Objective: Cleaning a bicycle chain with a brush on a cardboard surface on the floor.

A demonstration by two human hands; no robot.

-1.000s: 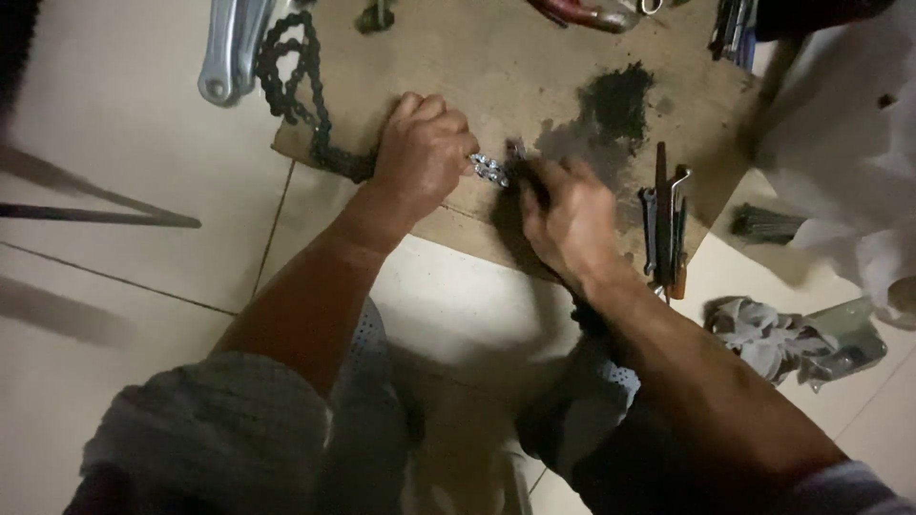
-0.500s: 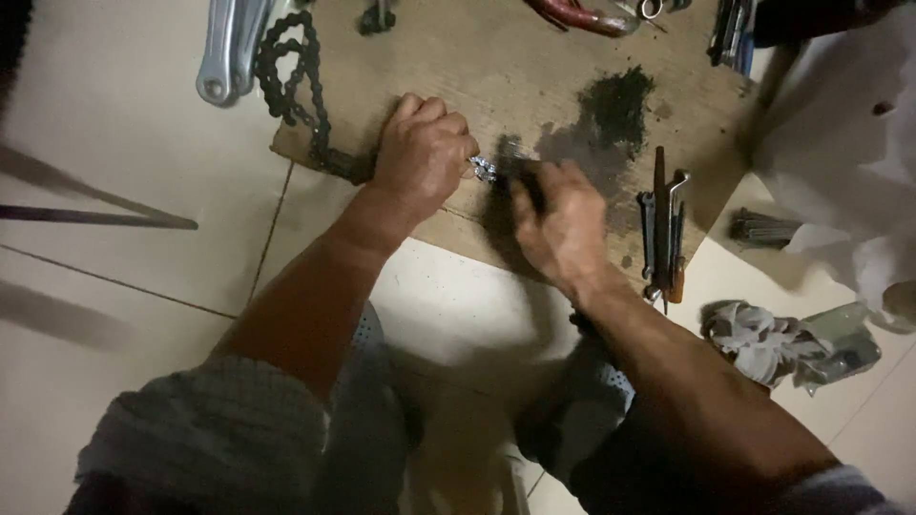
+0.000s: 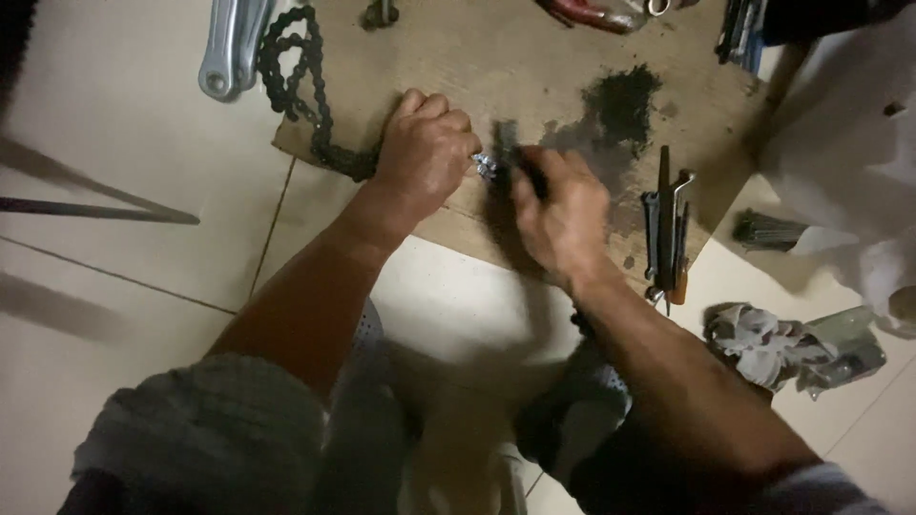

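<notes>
Far left on the tiled floor (image 3: pixel 114 143) lie thin dark rods (image 3: pixel 95 208), blurred. Above them, at the board's left edge, a silver crank arm (image 3: pixel 227 48) lies pointing down toward me. Just beside it the chain (image 3: pixel 298 91) snakes down the left part of the board (image 3: pixel 496 57), a greasy dark line that curves right and runs under my left hand (image 3: pixel 425 153).

My left hand is curled into a tight fist, knuckles up, pressing the chain's end against the board near its front edge. A small shiny bit of metal (image 3: pixel 487 166) pokes out from the fist on its right side, between my two hands.

My right hand (image 3: pixel 563 215) sits just beside that bit, fingers bent down and pinched together toward it. The hand is blurred and I see only its back, so I cannot tell whether it has hold of the shiny bit or of some small tool.

Right of my hands a black grease stain (image 3: pixel 620 100) spreads over the board. Below it a bundle of tools (image 3: pixel 666 224) lies upright along the board's right edge. Further right a crumpled rag (image 3: pixel 792 345) lies on the floor, and white cloth (image 3: pixel 849 162) fills the right margin. At the top edge a red-handled tool (image 3: pixel 587 13) shows partly.
</notes>
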